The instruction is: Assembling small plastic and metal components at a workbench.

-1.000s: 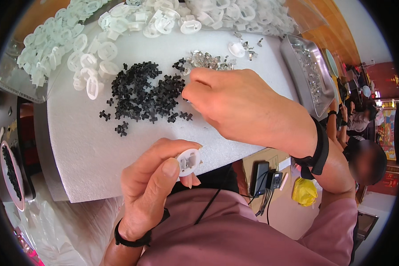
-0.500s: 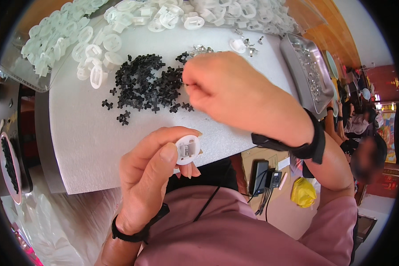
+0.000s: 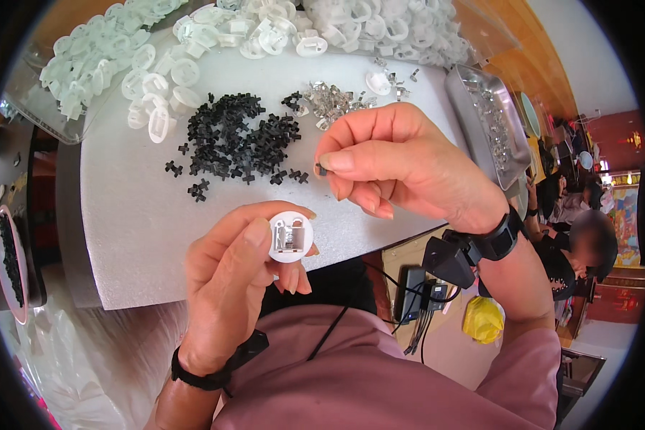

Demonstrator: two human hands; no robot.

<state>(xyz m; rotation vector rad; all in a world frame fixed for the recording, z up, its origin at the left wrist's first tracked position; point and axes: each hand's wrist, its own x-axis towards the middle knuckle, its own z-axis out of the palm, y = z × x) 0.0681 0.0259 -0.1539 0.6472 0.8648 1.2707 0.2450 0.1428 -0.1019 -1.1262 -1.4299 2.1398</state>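
Between thumb and fingers, my left hand (image 3: 233,251) grips a round white plastic housing (image 3: 275,252) near the table's front edge. Its open middle faces up and shows metal pieces inside. My right hand (image 3: 401,161), above and to the right of it, pinches a small black plastic piece (image 3: 322,170) between thumb and forefinger; the other fingers curl loosely. A heap of black cross-shaped plastic pieces (image 3: 229,136) lies left of my right hand. Just beyond that hand is a pile of small shiny metal clips (image 3: 330,104).
White plastic housings (image 3: 272,32) are heaped along the far side, spilling toward the left. A metal tray (image 3: 519,158) of small parts stands at the right. Black power adapters with cables (image 3: 412,287) and a yellow bag (image 3: 484,320) lie below at the right. Another person (image 3: 591,244) sits far right.
My right hand has drawn back from the black heap toward me, turned palm inward, with a black piece in its pinch. The left hand tilted the housing so its inside faces up more.
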